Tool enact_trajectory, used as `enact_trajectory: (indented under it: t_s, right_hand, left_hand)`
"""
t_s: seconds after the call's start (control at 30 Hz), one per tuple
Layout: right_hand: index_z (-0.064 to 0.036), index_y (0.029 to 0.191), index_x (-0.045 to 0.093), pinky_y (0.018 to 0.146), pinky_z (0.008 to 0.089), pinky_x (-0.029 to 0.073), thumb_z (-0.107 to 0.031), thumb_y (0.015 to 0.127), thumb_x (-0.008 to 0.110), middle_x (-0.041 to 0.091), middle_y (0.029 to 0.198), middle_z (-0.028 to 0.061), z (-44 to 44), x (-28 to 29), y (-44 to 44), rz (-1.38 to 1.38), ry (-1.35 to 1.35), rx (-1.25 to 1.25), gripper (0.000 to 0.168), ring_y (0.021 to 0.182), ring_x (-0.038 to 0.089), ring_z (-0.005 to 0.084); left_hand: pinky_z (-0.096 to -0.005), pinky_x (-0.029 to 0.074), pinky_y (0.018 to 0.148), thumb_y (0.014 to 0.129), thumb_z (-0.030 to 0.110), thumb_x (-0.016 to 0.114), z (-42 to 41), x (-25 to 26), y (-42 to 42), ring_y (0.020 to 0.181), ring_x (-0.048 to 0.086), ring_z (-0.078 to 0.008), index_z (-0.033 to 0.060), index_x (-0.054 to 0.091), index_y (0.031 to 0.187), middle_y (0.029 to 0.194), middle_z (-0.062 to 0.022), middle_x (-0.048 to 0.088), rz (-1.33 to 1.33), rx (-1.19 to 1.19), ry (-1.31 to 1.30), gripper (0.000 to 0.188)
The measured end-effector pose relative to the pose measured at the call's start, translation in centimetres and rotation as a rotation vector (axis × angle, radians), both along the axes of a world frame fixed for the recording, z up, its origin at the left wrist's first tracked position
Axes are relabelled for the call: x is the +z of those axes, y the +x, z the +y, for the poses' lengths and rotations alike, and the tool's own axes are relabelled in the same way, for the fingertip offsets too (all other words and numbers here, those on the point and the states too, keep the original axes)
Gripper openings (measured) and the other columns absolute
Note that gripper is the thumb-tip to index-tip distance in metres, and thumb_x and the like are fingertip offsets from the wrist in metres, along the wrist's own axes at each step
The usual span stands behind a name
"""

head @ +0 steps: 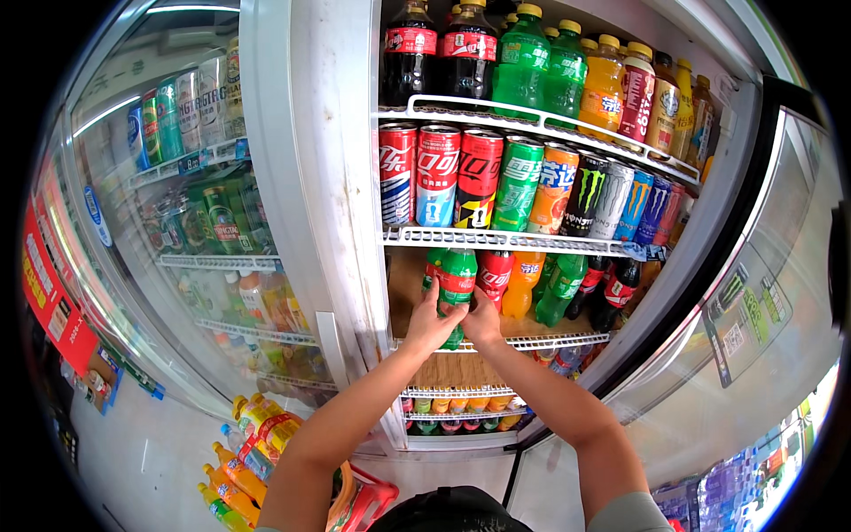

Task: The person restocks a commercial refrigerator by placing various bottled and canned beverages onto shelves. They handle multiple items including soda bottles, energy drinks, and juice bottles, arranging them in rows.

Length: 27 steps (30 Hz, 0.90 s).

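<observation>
My left hand point(431, 320) is closed around the front of a green plastic soda bottle point(459, 269) with a red label band, at the left of the third shelf of an open drinks fridge. My right hand point(483, 319) is at the bottle's lower right side; its fingers are partly hidden, so its hold is unclear. Another green bottle stands just behind to the left. Right of the bottle are a red Coca-Cola container point(494, 274), an orange Fanta bottle point(524, 286), a green bottle point(562, 289) and dark cola bottles point(615, 292).
Wire shelf rails point(505, 238) run above and below my hands. Cans point(477, 179) fill the shelf above. The glass door point(751, 279) stands open at right; a closed glass door is at left. Several bottles point(233, 489) and a red basket point(372, 499) are low at left.
</observation>
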State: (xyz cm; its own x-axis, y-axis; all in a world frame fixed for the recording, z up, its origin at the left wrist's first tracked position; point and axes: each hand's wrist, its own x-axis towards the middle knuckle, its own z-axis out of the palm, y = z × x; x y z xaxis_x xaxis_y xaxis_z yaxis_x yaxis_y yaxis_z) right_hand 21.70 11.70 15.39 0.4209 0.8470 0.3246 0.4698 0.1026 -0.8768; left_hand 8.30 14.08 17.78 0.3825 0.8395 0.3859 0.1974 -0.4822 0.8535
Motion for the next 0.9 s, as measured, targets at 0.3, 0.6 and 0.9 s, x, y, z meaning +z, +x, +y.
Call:
enact_trajectory:
  t_s: [0.3, 0.6, 0.9]
  right_hand:
    - [-0.012, 0.135, 0.045, 0.084, 0.0405, 0.050, -0.039, 0.069, 0.080, 0.062, 0.117, 0.0106, 2.1, -3.0, -1.4, -0.073, 0.093, -0.234, 0.079, 0.105, 0.061, 0.0306]
    - [-0.016, 0.141, 0.037, 0.088, 0.0418, 0.049, -0.042, 0.074, 0.075, 0.055, 0.127, 0.0109, 5.6, -4.5, -2.8, -0.047, 0.163, -0.485, 0.081, 0.112, 0.056, 0.0342]
    - [-0.015, 0.147, 0.031, 0.096, 0.0399, 0.045, -0.015, 0.079, 0.068, 0.050, 0.135, 0.0162, 4.1, -4.9, -2.4, 0.048, 0.218, -0.328, 0.078, 0.122, 0.050, 0.0347]
  left_hand:
    - [-0.0346, 0.042, 0.098, 0.085, 0.028, 0.071, 4.1, -6.3, 1.0, 0.124, 0.046, -0.0224, 0.0153, 0.015, 0.153, 0.142, -0.0148, 0.041, -0.115, -0.183, -0.086, 0.090]
    - [-0.0318, 0.035, 0.105, 0.087, 0.024, 0.071, 3.5, -5.2, 2.9, 0.129, 0.040, -0.0168, 0.0212, 0.015, 0.154, 0.145, -0.0106, 0.038, -0.342, -0.247, -0.341, 0.087]
    - [-0.0316, 0.034, 0.106, 0.089, 0.018, 0.068, 3.3, -5.6, 2.4, 0.129, 0.041, -0.0180, 0.0160, 0.002, 0.154, 0.144, -0.0104, 0.037, -0.400, -0.375, -0.420, 0.093]
